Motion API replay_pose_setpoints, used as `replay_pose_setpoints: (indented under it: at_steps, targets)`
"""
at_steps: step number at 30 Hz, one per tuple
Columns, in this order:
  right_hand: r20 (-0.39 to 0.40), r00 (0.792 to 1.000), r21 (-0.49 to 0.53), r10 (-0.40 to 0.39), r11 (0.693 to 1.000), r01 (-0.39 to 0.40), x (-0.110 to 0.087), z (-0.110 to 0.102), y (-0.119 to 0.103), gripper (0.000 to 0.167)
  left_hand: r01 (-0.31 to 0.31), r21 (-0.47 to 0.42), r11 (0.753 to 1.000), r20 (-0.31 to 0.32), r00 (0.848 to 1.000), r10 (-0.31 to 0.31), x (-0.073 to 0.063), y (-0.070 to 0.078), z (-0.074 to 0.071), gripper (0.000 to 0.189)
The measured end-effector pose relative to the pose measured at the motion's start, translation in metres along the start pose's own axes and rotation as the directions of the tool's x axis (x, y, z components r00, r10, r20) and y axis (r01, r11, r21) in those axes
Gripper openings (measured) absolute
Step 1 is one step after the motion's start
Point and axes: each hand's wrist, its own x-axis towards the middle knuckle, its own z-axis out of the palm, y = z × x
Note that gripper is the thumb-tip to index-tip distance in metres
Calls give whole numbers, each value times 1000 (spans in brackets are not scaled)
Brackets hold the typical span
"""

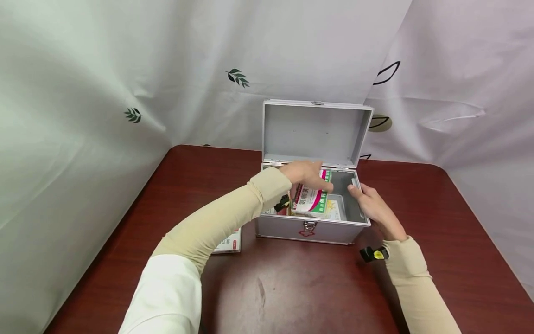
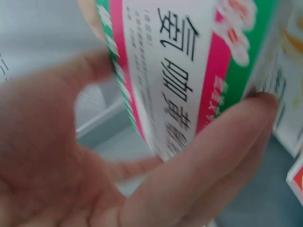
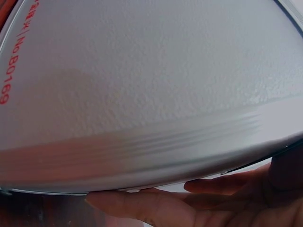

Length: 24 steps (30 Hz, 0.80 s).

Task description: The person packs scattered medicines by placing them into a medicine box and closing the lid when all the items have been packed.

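Note:
A silver metal case (image 1: pixel 288 228) stands on the table with its lid raised. My left hand (image 1: pixel 306 174) reaches into it and grips a medicine box (image 1: pixel 308 198), white with pink and green bands and dark lettering. In the left wrist view, the thumb and fingers lie on opposite edges of that medicine box (image 2: pixel 177 71). At the case's right side my right hand (image 1: pixel 374 205) grips the rim, thumb over the inner edge. Its fingers (image 3: pixel 142 206) touch the rim in the right wrist view. Part of the case's left inside is hidden behind my left hand and wrist.
Beside the medicine box, a yellow-and-white packet (image 1: pixel 333 210) lies in the case. A white box (image 1: pixel 231 242) with print lies on the dark red table (image 1: pixel 317 287), left of the case and partly under my left arm. White curtain (image 1: pixel 200 55) hangs behind.

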Motion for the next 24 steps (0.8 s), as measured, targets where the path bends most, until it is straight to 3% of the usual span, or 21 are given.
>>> replay_pose_setpoints:
  at_steps: [4,11,18,24]
  targets:
    - [10,1000,19,14,1000,-14,-1,0,0,62,106,-84,991,3,994,-106,0,1,5,95]
    - [-1,1000,7,6,1000,-6,0,1,1,62,149,129,980,-65,988,-141,5,0,17,98]
    - [1,1000,-10,0,1000,0,0,1,1,63,132,221,966,-45,991,-125,12,-3,21,99]
    - [-13,1000,-12,3,1000,-3,0,1,3,61,86,385,919,-16,996,-86,24,-5,29,84]
